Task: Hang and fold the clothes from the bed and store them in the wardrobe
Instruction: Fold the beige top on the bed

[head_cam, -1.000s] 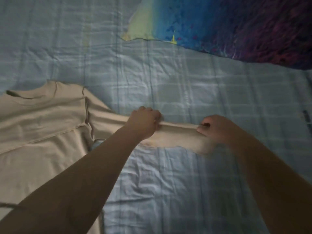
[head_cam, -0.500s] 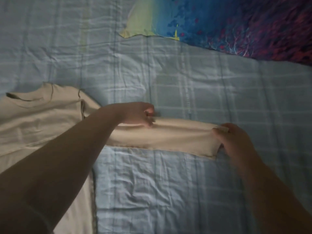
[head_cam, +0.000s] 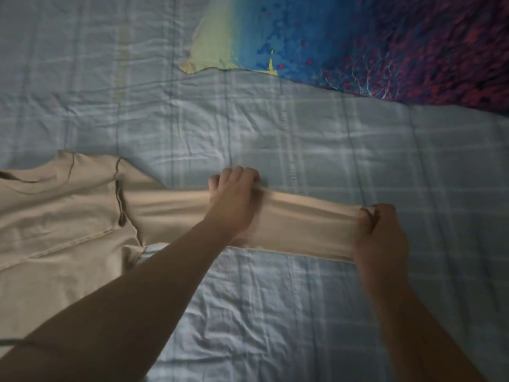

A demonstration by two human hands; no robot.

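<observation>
A beige long-sleeved shirt (head_cam: 63, 224) lies flat on the bed at the left, its collar toward the far left edge. One sleeve (head_cam: 300, 224) stretches out to the right across the sheet. My left hand (head_cam: 234, 197) grips the sleeve near its middle, fingers curled over the far edge. My right hand (head_cam: 380, 232) pinches the cuff end, holding the sleeve taut between both hands. The shirt's lower body runs out of view at the bottom left.
The bed is covered by a pale blue checked sheet (head_cam: 275, 312), wrinkled in front of me. A blue, purple and yellow patterned pillow (head_cam: 358, 40) lies at the far right corner.
Both hands have drawn the sleeve out straight to the right. My right hand slid to the cuff end, and my left hand moved back toward the sleeve's middle.
</observation>
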